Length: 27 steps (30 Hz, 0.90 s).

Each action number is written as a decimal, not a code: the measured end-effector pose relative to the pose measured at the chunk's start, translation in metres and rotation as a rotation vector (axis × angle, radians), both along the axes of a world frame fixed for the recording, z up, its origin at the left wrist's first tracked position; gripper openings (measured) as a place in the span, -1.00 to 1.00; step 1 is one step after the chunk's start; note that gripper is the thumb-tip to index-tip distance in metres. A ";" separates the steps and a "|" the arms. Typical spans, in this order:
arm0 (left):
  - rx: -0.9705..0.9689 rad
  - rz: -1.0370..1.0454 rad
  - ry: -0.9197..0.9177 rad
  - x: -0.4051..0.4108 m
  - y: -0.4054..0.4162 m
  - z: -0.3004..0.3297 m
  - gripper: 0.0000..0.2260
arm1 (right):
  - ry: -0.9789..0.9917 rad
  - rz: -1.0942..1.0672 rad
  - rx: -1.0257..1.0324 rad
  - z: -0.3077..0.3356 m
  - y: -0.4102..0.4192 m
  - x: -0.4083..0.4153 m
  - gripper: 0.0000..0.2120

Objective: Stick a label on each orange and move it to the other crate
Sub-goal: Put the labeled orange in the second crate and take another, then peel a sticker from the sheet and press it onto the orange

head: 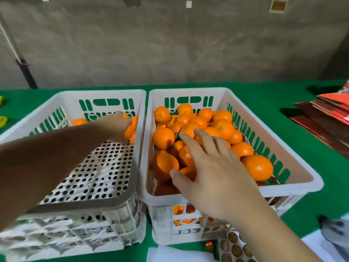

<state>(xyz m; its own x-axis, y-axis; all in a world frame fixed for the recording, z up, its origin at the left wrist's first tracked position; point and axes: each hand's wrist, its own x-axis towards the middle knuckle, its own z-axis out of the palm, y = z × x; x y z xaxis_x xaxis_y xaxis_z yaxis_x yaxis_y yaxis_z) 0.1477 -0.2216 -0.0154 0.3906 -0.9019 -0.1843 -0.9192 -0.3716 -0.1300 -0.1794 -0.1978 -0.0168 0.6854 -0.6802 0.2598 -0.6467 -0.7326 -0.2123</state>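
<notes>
Two white plastic crates stand side by side on a green table. The left crate [56, 103] holds only a few oranges [80, 121] at its far end. My left hand [119, 125] reaches into that far end and curls round an orange [129, 132]; its fingers are hidden behind the hand. The right crate [294, 173] is heaped with oranges [257, 167]. My right hand [209, 167] hovers low over that heap with fingers spread and straight, its fingertips touching the fruit. One orange [164, 138] beside my index finger carries a small shiny label [176, 134].
A sheet of round gold labels [234, 246] lies at the near edge in front of the right crate, on white paper [179, 255]. A stack of red cardboard [328, 118] sits at the right. Yellow objects [2, 121] lie at the far left. A grey wall stands behind.
</notes>
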 end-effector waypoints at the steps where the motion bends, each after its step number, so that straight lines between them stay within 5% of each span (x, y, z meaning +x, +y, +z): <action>1: -0.057 -0.014 0.020 -0.002 0.003 0.010 -0.50 | -0.001 0.001 0.000 0.000 0.001 0.000 -0.24; 8: -0.833 -0.071 0.242 -0.032 0.093 0.039 -0.42 | -0.004 -0.008 0.008 0.000 -0.001 0.000 -0.24; 11: -1.158 -0.267 0.436 -0.094 0.164 0.009 -0.51 | -0.024 -0.021 -0.030 0.001 0.000 0.001 -0.30; 14: -1.290 -0.279 0.528 -0.151 0.225 -0.047 -0.39 | -0.066 -0.051 -0.140 0.000 0.007 -0.001 -0.37; 17: -1.377 -0.328 0.543 -0.189 0.261 -0.101 -0.40 | -0.111 -0.047 -0.229 -0.002 0.013 -0.002 -0.43; 23: -1.249 0.125 1.193 -0.228 0.277 -0.192 -0.37 | -0.534 0.139 -0.416 -0.057 0.072 -0.020 -0.67; 27: -1.093 0.280 1.373 -0.230 0.266 -0.213 -0.34 | -0.197 0.307 -0.132 -0.151 0.122 -0.040 -0.80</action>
<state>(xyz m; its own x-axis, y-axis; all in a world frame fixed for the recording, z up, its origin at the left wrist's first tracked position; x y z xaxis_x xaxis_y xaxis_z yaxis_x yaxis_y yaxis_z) -0.0823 0.0445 -0.2285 0.6354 -0.7654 0.1020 -0.0438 0.0962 0.9944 -0.2195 -0.0757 -0.1677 0.7803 -0.4035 0.4779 -0.3496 -0.9149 -0.2017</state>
